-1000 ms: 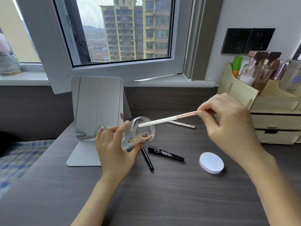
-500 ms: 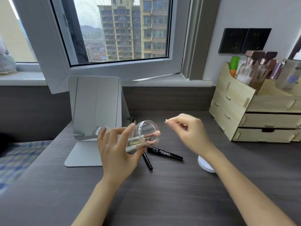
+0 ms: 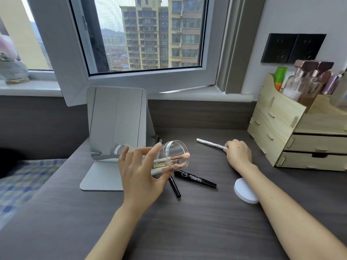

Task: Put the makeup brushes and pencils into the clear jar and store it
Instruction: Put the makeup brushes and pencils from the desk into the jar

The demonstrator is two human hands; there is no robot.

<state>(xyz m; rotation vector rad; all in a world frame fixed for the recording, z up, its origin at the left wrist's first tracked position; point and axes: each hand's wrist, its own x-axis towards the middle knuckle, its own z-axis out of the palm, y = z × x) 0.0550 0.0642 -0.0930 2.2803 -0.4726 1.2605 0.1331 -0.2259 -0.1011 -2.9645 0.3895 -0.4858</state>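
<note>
My left hand (image 3: 139, 171) holds the clear jar (image 3: 173, 155) tilted on its side above the desk, mouth facing right. A pink-tipped white brush (image 3: 178, 157) lies inside it, its tip poking out of the mouth, with another brush beneath it. My right hand (image 3: 238, 153) rests on the desk farther right, fingers closed on one end of a silver pencil (image 3: 211, 143) that lies flat. A black eyebrow pencil (image 3: 196, 179) and a thinner black pencil (image 3: 175, 187) lie on the desk below the jar.
A white round lid (image 3: 242, 190) lies by my right forearm. A standing mirror (image 3: 116, 126) is behind the jar. A wooden drawer organiser (image 3: 300, 132) with bottles stands at the right. The open window frame (image 3: 150, 79) overhangs the desk's back edge.
My right hand slid the pink-tipped brush into the jar, let it go, then moved right and down to the silver pencil on the desk. The left hand kept the jar tilted.
</note>
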